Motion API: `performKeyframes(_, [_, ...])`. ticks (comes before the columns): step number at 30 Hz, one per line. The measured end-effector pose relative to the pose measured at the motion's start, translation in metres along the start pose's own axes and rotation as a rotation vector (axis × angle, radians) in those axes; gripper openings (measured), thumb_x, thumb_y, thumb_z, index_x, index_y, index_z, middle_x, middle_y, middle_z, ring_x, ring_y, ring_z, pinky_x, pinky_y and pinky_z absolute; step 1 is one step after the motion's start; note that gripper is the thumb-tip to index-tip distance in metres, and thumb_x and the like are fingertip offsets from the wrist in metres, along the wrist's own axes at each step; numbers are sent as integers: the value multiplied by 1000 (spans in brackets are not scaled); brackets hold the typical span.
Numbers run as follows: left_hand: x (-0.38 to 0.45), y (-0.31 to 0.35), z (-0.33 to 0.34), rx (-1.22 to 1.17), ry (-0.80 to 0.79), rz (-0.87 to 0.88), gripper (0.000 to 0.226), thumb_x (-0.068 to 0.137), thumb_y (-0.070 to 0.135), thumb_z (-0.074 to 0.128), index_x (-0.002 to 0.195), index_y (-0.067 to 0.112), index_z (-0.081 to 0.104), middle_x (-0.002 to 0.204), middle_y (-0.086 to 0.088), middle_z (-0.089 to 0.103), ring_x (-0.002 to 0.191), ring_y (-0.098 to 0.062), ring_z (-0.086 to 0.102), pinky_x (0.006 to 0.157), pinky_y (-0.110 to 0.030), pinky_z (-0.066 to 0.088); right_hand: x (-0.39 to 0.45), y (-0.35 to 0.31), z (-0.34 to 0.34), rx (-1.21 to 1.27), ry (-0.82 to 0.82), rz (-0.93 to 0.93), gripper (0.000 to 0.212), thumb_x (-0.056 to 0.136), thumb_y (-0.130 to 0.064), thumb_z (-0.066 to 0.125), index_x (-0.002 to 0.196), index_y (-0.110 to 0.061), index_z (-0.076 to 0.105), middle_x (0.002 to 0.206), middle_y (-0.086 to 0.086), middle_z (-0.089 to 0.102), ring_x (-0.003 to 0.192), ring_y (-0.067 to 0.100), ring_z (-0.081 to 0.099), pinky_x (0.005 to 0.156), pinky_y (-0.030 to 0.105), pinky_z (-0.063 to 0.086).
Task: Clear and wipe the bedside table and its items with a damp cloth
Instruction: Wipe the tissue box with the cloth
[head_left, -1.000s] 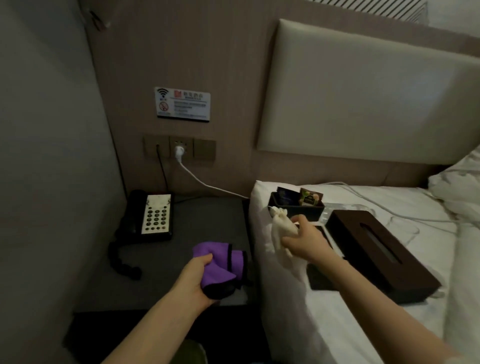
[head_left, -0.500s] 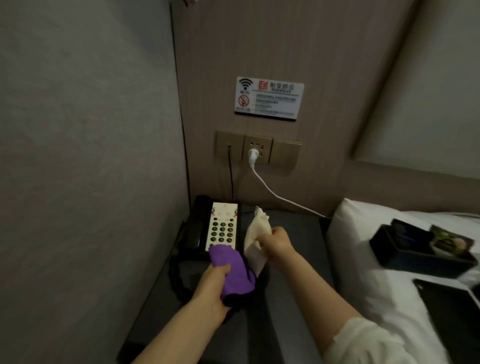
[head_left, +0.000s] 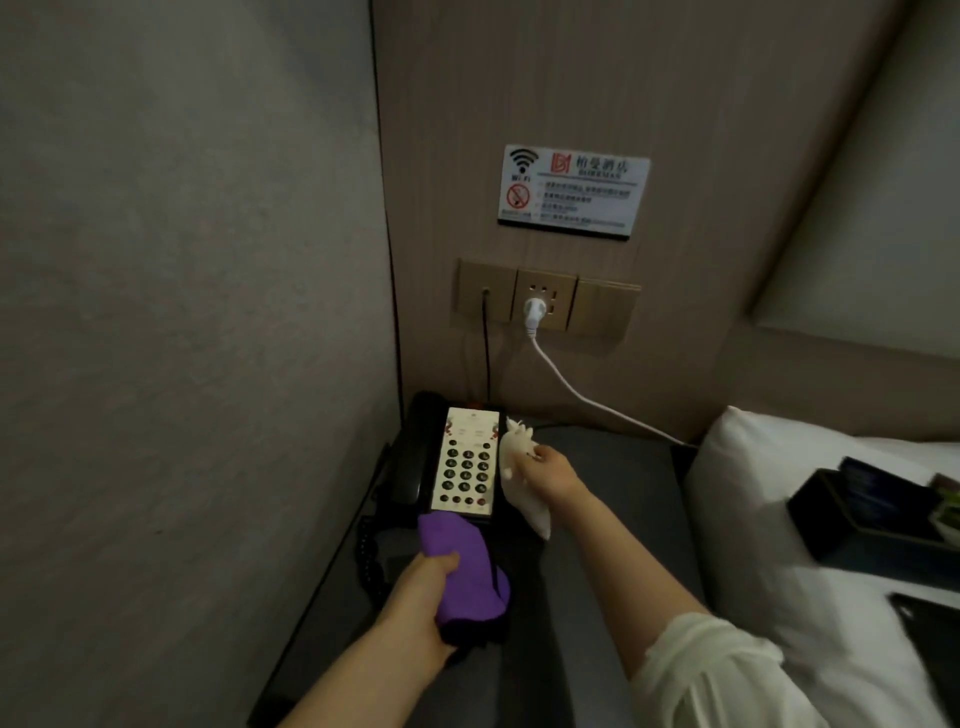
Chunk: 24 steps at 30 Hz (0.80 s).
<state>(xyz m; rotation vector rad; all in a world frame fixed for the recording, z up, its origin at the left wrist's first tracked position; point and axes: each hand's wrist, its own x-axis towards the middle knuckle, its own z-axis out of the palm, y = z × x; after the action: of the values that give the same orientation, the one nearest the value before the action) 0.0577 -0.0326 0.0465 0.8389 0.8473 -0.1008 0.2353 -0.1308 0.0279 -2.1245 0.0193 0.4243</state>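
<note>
The dark grey bedside table (head_left: 597, 499) fills the corner between the wall and the bed. A black telephone (head_left: 457, 462) with a white keypad panel stands at its back left. My left hand (head_left: 423, 597) grips a purple cloth (head_left: 462, 571) with a black edge, held just in front of the phone. My right hand (head_left: 550, 470) pinches a white cloth (head_left: 519, 478) that hangs down right beside the phone's keypad.
A grey wall (head_left: 182, 312) closes the left side. Sockets (head_left: 543, 301) behind hold a white plug and cable (head_left: 587, 397) that runs to the bed. On the white bedding (head_left: 779, 519) at right lie a dark tray (head_left: 872, 514) and a flat black item (head_left: 930, 623).
The view swung left from the bed to the table corner. Both hands moved to the phone: the right carried the white cloth over from the bed, the left pushed the purple cloth forward.
</note>
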Motion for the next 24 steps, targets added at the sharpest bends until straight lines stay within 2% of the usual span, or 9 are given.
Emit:
performKeyframes(5, [-39, -7, 15, 29, -34, 2, 43, 95, 5, 50, 138, 7, 45, 131, -25, 54, 116, -40, 54, 104, -53, 41, -44, -2, -34, -39, -46, -54, 47, 96, -22, 57, 139, -4, 50, 137, 14, 56, 121, 24, 55, 103, 33, 43])
performKeyframes(7, [-60, -14, 23, 27, -56, 2, 39, 96, 5, 48, 135, 5, 47, 130, -25, 54, 116, -40, 54, 103, -51, 41, -71, 1, -51, -63, -57, -45, 45, 95, -23, 60, 136, -6, 53, 123, 8, 60, 97, 13, 61, 78, 18, 49])
performKeyframes(9, [-80, -23, 30, 30, -84, -1, 39, 96, 4, 47, 136, 4, 46, 132, -25, 53, 118, -40, 53, 104, -51, 41, -106, 10, -70, -83, -46, -69, 40, 94, -25, 61, 131, -11, 56, 107, 2, 58, 70, 1, 51, 49, 5, 39])
performKeyframes(10, [-88, -28, 33, 36, -94, -7, 40, 96, 5, 48, 137, 4, 45, 133, -25, 52, 119, -40, 52, 105, -51, 40, -122, 16, -78, -96, -48, -81, 38, 94, -25, 61, 130, -12, 57, 104, 1, 58, 65, 0, 48, 43, 4, 35])
performKeyframes(12, [-105, -38, 41, 55, -123, -27, 42, 96, 5, 48, 137, 2, 44, 135, -26, 50, 121, -40, 51, 105, -51, 39, -162, 31, -100, -150, -52, -97, 38, 95, -21, 61, 131, -10, 56, 105, 4, 62, 70, 4, 55, 49, 7, 40])
performKeyframes(15, [-129, -61, 63, 78, -189, -45, 40, 95, 4, 47, 134, -4, 44, 133, -28, 52, 115, -39, 54, 97, -49, 42, -220, 57, -144, -244, 17, -89, 40, 94, -19, 62, 132, -11, 55, 119, 10, 65, 97, 15, 62, 78, 20, 47])
performKeyframes(19, [-165, -97, 104, 129, -286, -97, 40, 96, 6, 47, 133, -8, 45, 132, -27, 53, 111, -38, 55, 92, -47, 47, -280, 86, -223, -279, 161, -36, 35, 92, -18, 61, 127, -14, 60, 111, 8, 69, 90, 16, 66, 74, 22, 50])
performKeyframes(22, [-197, -123, 134, 183, -358, -126, 37, 95, 8, 49, 130, -5, 47, 124, -24, 57, 94, -34, 58, 64, -42, 54, -312, 104, -280, -353, 317, -2, 35, 90, -22, 63, 124, -15, 63, 110, 7, 70, 94, 18, 66, 84, 32, 53])
performKeyframes(24, [-216, -136, 148, 211, -388, -131, 38, 95, 9, 49, 130, -5, 47, 126, -24, 57, 98, -35, 58, 76, -45, 51, -327, 115, -305, -451, 405, 34, 38, 89, -25, 63, 126, -16, 60, 115, 7, 68, 104, 24, 64, 88, 36, 53])
